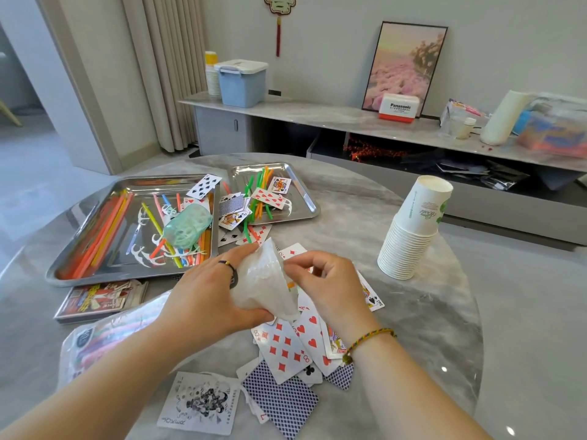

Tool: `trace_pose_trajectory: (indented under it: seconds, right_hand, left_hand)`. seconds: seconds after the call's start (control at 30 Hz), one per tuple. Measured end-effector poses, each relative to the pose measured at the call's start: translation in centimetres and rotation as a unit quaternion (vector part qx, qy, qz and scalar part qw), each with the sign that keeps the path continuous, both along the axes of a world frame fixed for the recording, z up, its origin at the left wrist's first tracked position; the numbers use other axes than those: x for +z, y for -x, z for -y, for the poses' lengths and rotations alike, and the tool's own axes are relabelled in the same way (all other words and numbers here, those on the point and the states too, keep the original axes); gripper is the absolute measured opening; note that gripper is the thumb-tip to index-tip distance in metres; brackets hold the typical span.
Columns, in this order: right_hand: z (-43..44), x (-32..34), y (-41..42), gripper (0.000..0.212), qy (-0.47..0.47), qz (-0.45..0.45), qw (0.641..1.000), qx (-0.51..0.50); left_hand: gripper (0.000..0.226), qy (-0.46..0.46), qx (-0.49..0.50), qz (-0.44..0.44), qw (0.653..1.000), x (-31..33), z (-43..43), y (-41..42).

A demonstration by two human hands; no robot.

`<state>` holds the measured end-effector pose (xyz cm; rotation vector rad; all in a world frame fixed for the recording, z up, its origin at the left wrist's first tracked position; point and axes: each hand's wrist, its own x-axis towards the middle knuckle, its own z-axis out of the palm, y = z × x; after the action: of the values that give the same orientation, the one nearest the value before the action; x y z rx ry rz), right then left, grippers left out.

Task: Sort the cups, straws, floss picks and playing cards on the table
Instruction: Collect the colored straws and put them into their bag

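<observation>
At the near middle of the round marble table (413, 312), a crumpled translucent plastic bag (263, 281) is gripped by the left hand (209, 290), fingers curled around it, while its edge is pinched by the right hand (324, 281). Beneath the hands and nearer, playing cards (286, 347) are scattered face up and face down. A stack of paper cups (413, 230) is stood to the right, well apart. At the far left, orange and yellow straws (101, 230), white floss picks (143, 255) and a mint-green case (187, 225) are held in a large steel tray (95, 271). Green straws (263, 198) and a few cards are laid in a smaller tray (305, 192) just to its right. A card box (98, 296) is set against the large tray's near edge.
</observation>
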<state>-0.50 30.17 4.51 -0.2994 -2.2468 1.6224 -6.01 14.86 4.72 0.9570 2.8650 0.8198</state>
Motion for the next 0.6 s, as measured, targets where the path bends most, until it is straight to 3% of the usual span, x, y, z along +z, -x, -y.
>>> trace_pose_trajectory:
  seconds: [0.13, 0.27, 0.33, 0.47, 0.6]
  right_hand:
    - [1.0, -1.0, 0.4, 0.011, -0.023, 0.027, 0.999, 0.028]
    - [0.4, -0.9, 0.6, 0.023, 0.082, -0.003, 0.997, 0.009]
    - [-0.4, -1.0, 0.6, 0.024, 0.090, -0.001, 0.996, -0.004]
    - [-0.5, -2.3, 1.0, 0.023, 0.047, 0.054, 0.997, 0.020]
    - [0.1, -3.9, 1.4, 0.017, -0.015, 0.097, 0.994, 0.038]
  left_hand:
    - [0.101, -0.005, 0.000, 0.008, 1.000, 0.0, 0.1, 0.2]
    - [0.101, 0.027, -0.004, 0.010, 1.000, -0.3, 0.8, 0.6]
    - [0.105, 0.075, -0.013, 0.003, 0.997, -1.1, 1.5, 1.0]
    - [0.107, 0.186, -0.022, 0.030, 0.982, -3.4, 2.7, 1.7]
    - [0.095, 0.212, -0.025, 0.047, 0.976, -5.1, 3.5, 2.3]
